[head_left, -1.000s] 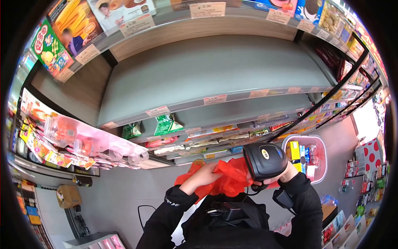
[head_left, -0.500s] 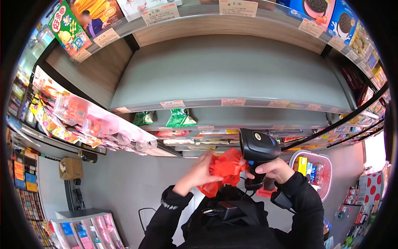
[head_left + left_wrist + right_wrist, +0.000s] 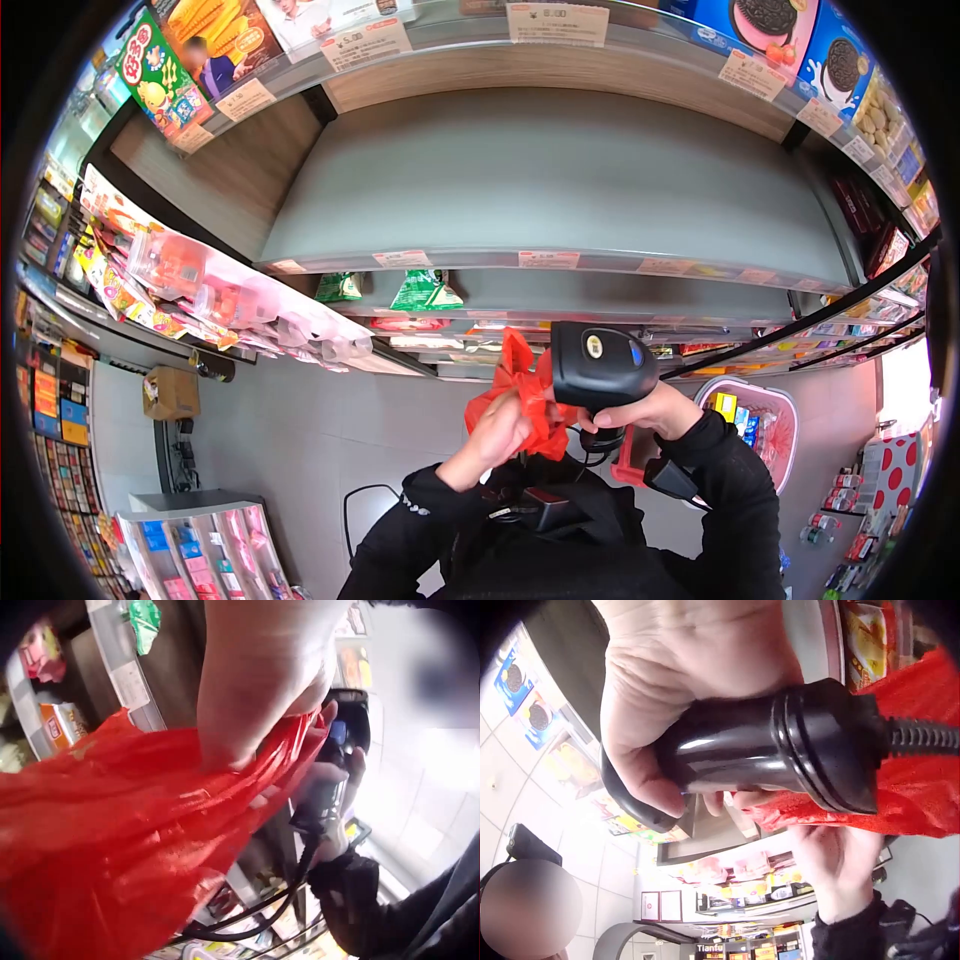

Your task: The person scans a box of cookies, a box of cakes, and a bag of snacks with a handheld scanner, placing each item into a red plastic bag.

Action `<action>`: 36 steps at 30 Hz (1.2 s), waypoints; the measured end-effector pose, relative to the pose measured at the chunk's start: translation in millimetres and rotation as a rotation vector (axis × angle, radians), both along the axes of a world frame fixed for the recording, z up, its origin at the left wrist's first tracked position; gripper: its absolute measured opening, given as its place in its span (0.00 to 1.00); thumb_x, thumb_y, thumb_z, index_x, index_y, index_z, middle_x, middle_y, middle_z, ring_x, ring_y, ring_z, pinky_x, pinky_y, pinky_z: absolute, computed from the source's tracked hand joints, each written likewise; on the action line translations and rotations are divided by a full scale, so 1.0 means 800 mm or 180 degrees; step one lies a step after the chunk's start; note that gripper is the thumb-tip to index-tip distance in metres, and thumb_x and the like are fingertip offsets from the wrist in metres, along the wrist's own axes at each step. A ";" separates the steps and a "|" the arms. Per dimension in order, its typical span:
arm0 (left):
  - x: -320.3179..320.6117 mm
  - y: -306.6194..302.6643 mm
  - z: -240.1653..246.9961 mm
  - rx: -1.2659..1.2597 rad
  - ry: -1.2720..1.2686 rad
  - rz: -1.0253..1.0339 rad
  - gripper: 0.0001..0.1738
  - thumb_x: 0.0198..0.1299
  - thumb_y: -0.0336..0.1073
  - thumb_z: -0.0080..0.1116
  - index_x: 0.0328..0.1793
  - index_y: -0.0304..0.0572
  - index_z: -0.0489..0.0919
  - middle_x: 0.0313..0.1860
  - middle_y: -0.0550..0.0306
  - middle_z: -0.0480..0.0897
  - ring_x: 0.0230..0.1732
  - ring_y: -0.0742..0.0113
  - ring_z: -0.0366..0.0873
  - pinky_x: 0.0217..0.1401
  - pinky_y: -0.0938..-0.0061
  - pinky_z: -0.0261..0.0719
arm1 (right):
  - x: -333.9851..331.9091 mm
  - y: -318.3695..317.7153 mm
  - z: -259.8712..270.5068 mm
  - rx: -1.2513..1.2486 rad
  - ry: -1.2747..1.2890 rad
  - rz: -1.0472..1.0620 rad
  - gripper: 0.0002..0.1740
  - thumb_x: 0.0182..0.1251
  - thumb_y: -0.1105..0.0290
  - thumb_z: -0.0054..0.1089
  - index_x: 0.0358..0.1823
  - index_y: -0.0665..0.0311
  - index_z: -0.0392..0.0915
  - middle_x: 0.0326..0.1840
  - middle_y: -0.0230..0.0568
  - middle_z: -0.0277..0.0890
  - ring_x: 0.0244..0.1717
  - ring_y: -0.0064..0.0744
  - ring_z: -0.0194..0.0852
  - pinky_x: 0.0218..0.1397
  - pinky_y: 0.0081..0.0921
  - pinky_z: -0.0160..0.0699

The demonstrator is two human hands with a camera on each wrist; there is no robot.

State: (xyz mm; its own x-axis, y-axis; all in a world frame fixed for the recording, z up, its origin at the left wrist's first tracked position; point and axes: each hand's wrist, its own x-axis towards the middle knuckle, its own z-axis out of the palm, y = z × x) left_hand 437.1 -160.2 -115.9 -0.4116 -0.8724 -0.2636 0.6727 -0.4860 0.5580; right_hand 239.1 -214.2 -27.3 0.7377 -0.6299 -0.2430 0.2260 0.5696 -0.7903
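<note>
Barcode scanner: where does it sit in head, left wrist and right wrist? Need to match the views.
Head: scanner just below centre, gripped by the right hand.
Left wrist: scanner upper right, behind the red bag, cable trailing down.
Right wrist: scanner fills the centre, handle wrapped by the fingers.
Shared landmark: the red bag, held by the left hand, beside the scanner in all three.

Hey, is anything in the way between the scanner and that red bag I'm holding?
Nothing visible. The red bag, bunched in the left hand and its grip, sits right beside the scanner, apparently touching it, while the right hand holds the scanner's handle.
</note>
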 end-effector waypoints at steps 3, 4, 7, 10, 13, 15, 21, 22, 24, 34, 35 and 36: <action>-0.015 -0.011 -0.019 0.0106 -0.0949 -0.0292 0.15 0.57 0.26 0.40 0.50 0.33 0.68 0.39 0.51 0.74 0.39 0.66 0.75 0.42 0.71 0.73 | -0.009 -0.001 0.008 -0.0278 0.0616 0.0291 0.28 0.41 0.76 0.68 0.48 0.66 0.69 0.42 0.34 0.73 0.44 0.23 0.68 0.49 0.23 0.66; -0.012 -0.021 -0.022 -0.0207 -0.1188 -0.0671 0.17 0.57 0.27 0.45 0.53 0.32 0.66 0.44 0.49 0.74 0.44 0.63 0.74 0.46 0.69 0.73 | -0.015 -0.003 -0.004 -0.0276 0.0620 0.0293 0.28 0.41 0.76 0.68 0.48 0.66 0.69 0.42 0.34 0.73 0.44 0.23 0.68 0.49 0.23 0.66; 0.003 -0.043 0.031 -0.0689 -0.1571 -0.1280 0.29 0.57 0.41 0.52 0.60 0.31 0.61 0.51 0.46 0.71 0.48 0.63 0.73 0.51 0.70 0.71 | -0.042 -0.012 -0.011 -0.0377 0.0735 0.0233 0.35 0.39 0.75 0.69 0.53 0.66 0.66 0.48 0.34 0.71 0.50 0.23 0.64 0.54 0.23 0.62; 0.038 -0.038 0.035 -0.0865 -0.0447 -0.1067 0.47 0.54 0.69 0.34 0.63 0.30 0.56 0.54 0.40 0.68 0.52 0.59 0.70 0.58 0.68 0.64 | -0.081 -0.006 -0.007 -0.0160 0.0824 -0.0229 0.31 0.39 0.75 0.69 0.50 0.65 0.69 0.43 0.34 0.73 0.46 0.22 0.67 0.51 0.23 0.64; 0.062 -0.014 0.062 -0.0920 0.0126 -0.1100 0.60 0.43 0.80 0.17 0.65 0.31 0.54 0.55 0.31 0.65 0.52 0.49 0.69 0.59 0.64 0.60 | -0.111 -0.004 -0.022 -0.0116 0.0654 -0.0426 0.26 0.40 0.76 0.66 0.46 0.66 0.71 0.33 0.36 0.74 0.35 0.25 0.72 0.42 0.23 0.68; 0.066 -0.009 0.065 -0.1450 0.0531 -0.0962 0.56 0.45 0.78 0.26 0.67 0.35 0.50 0.54 0.28 0.65 0.47 0.45 0.70 0.54 0.60 0.64 | -0.113 -0.003 -0.014 -0.0074 0.0403 -0.0678 0.23 0.41 0.77 0.64 0.43 0.67 0.71 0.28 0.37 0.74 0.30 0.27 0.72 0.36 0.24 0.69; 0.027 -0.036 0.085 -0.2387 0.1619 -0.0923 0.50 0.49 0.68 0.44 0.70 0.43 0.44 0.53 0.32 0.66 0.42 0.51 0.73 0.46 0.62 0.69 | -0.114 -0.001 -0.027 -0.0423 0.1151 -0.0284 0.30 0.38 0.74 0.70 0.48 0.65 0.69 0.36 0.34 0.74 0.38 0.22 0.69 0.46 0.21 0.66; 0.031 -0.041 0.094 -0.2022 0.0616 -0.1329 0.50 0.51 0.69 0.40 0.69 0.41 0.43 0.54 0.34 0.66 0.42 0.53 0.73 0.46 0.61 0.69 | -0.100 -0.001 -0.020 -0.0599 0.1357 -0.0202 0.32 0.37 0.73 0.70 0.50 0.65 0.68 0.39 0.33 0.73 0.41 0.21 0.68 0.48 0.21 0.65; 0.036 -0.048 0.094 -0.2021 -0.0064 -0.1180 0.45 0.55 0.65 0.39 0.66 0.36 0.52 0.49 0.36 0.70 0.39 0.56 0.74 0.44 0.65 0.70 | -0.078 -0.003 -0.022 -0.1057 0.1391 -0.0067 0.31 0.39 0.75 0.66 0.50 0.66 0.67 0.41 0.32 0.72 0.42 0.21 0.66 0.49 0.21 0.64; 0.114 -0.054 0.091 -0.1252 -0.1335 0.0048 0.18 0.61 0.40 0.43 0.49 0.31 0.68 0.37 0.45 0.76 0.37 0.63 0.74 0.43 0.74 0.71 | -0.100 0.001 -0.074 -0.0350 0.1438 -0.0738 0.19 0.42 0.77 0.61 0.40 0.70 0.71 0.30 0.39 0.76 0.31 0.26 0.75 0.38 0.24 0.73; 0.118 -0.057 0.083 -0.1328 -0.1650 0.0124 0.16 0.61 0.39 0.45 0.47 0.32 0.70 0.37 0.47 0.76 0.38 0.64 0.74 0.44 0.75 0.71 | -0.103 0.005 -0.063 -0.0570 0.1672 -0.0767 0.19 0.42 0.77 0.61 0.41 0.69 0.72 0.32 0.39 0.76 0.33 0.25 0.75 0.40 0.24 0.73; 0.115 -0.057 0.086 -0.1442 -0.2201 0.0348 0.14 0.58 0.35 0.50 0.45 0.32 0.71 0.38 0.50 0.76 0.39 0.66 0.74 0.46 0.76 0.70 | -0.109 0.008 -0.062 -0.0722 0.1891 -0.0772 0.23 0.39 0.75 0.64 0.42 0.69 0.71 0.31 0.37 0.77 0.32 0.23 0.74 0.41 0.23 0.72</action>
State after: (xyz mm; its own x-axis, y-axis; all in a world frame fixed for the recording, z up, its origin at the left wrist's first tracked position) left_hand 529.5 -206.2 -47.1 -0.1928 -0.9804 -0.0396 0.1370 -0.0668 0.9883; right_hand 152.3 -207.5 -77.3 0.3512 -0.8439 -0.4055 -0.1828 0.3630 -0.9137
